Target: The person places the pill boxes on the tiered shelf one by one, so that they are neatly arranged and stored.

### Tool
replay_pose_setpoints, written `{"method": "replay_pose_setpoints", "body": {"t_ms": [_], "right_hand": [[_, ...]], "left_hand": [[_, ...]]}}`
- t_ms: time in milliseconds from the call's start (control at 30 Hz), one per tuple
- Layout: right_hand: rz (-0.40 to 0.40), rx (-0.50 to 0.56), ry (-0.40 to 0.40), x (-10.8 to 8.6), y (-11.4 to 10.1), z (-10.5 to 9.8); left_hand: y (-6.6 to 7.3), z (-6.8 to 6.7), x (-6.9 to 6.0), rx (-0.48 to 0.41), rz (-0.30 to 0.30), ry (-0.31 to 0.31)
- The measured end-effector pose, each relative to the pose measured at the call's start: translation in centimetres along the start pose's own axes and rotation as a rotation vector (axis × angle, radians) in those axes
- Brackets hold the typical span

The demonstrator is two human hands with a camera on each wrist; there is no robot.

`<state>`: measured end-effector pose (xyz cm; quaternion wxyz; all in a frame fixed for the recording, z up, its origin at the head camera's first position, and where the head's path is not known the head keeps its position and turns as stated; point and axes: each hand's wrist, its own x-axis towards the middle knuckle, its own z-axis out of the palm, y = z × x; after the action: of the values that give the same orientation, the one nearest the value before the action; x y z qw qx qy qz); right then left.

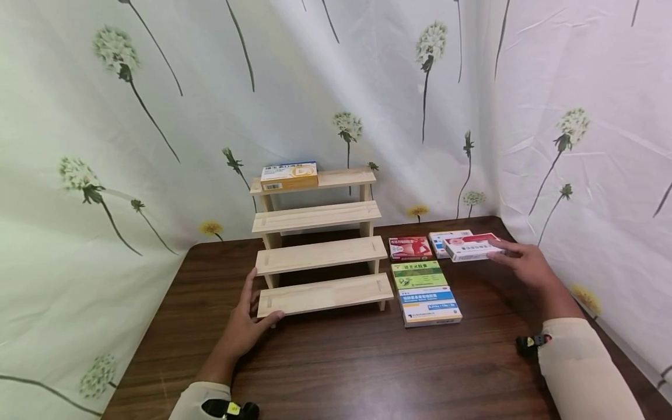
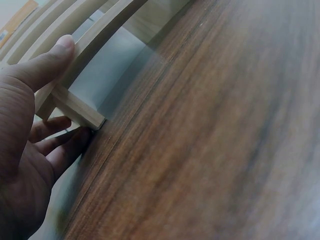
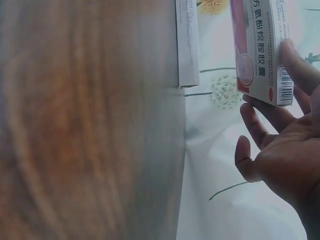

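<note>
A four-step wooden stand (image 1: 320, 256) sits on the table. My left hand (image 1: 245, 324) holds the left end of its lowest step, thumb on the board and the other fingers around the side. In the left wrist view the thumb (image 2: 64, 42) lies on the board's edge. My right hand (image 1: 530, 265) pinches a red-and-white medicine box (image 1: 472, 248) by its right end. The right wrist view shows that medicine box (image 3: 260, 50) raised off the table, between thumb and fingers. Partly behind it lies a blue-and-white medicine box (image 1: 440, 244).
An orange-and-white medicine box (image 1: 290, 177) lies on the stand's top step, at the left. Right of the stand, a red box (image 1: 409, 248), a green box (image 1: 418, 274) and a blue-and-white box (image 1: 429, 306) lie in a column. A dandelion-print curtain (image 1: 315, 87) hangs behind the brown table (image 1: 336, 373).
</note>
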<state>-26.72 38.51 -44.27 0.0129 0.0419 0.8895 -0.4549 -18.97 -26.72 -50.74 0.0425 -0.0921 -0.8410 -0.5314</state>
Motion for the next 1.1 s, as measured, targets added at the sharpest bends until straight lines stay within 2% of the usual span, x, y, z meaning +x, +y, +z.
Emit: {"method": "replay_pose_setpoints", "body": {"t_ms": [400, 733, 1100], "right_hand": [[-0.014, 0.006, 0.013, 0.5, -2.0, -0.1], [-0.086, -0.001, 0.06, 0.9, -3.7, 1.0], [-0.094, 0.03, 0.085, 1.4, -5.3, 1.7]], "left_hand": [[0.0, 0.0, 0.0, 0.01, 0.001, 0.001], [-0.1, 0.0, 0.0, 0.009, 0.002, 0.002], [-0.2, 0.0, 0.0, 0.007, 0.009, 0.003]]}}
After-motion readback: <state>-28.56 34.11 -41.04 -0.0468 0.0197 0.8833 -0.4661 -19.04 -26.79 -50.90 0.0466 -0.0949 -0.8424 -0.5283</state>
